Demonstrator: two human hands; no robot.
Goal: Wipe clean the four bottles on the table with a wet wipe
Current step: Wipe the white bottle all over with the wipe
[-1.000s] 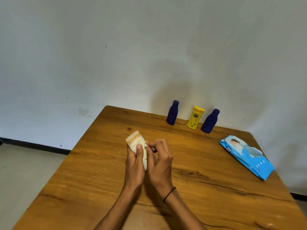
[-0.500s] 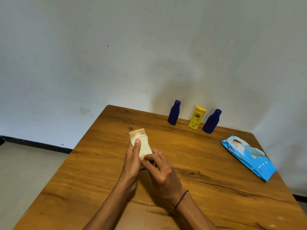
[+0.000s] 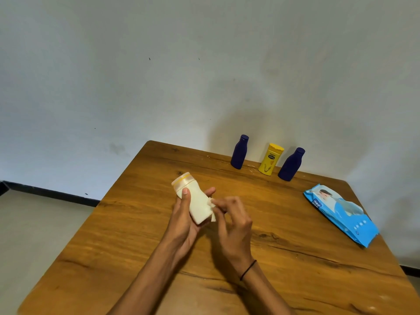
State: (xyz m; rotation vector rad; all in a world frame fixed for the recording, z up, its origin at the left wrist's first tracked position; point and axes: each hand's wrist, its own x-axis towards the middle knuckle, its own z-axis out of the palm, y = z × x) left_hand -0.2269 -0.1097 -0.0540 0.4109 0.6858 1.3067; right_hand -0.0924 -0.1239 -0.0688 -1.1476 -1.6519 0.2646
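My left hand [image 3: 184,220] grips a cream-white bottle [image 3: 195,200] with an orange band near its cap, held tilted above the middle of the wooden table [image 3: 295,258]. My right hand [image 3: 234,226] pinches a small white wet wipe [image 3: 211,206] against the bottle's lower right side; most of the wipe is hidden by my fingers. At the table's far edge stand a dark blue bottle [image 3: 239,152], a yellow bottle [image 3: 270,159] and a second dark blue bottle [image 3: 291,164], all upright by the wall.
A blue pack of wet wipes [image 3: 341,214] lies flat near the table's right edge. A grey wall rises right behind the far bottles. The floor drops away past the table's left edge.
My right hand has slid from the bottle's upper part down to its lower right side with the wipe. The bottle has tilted a little in my left hand.
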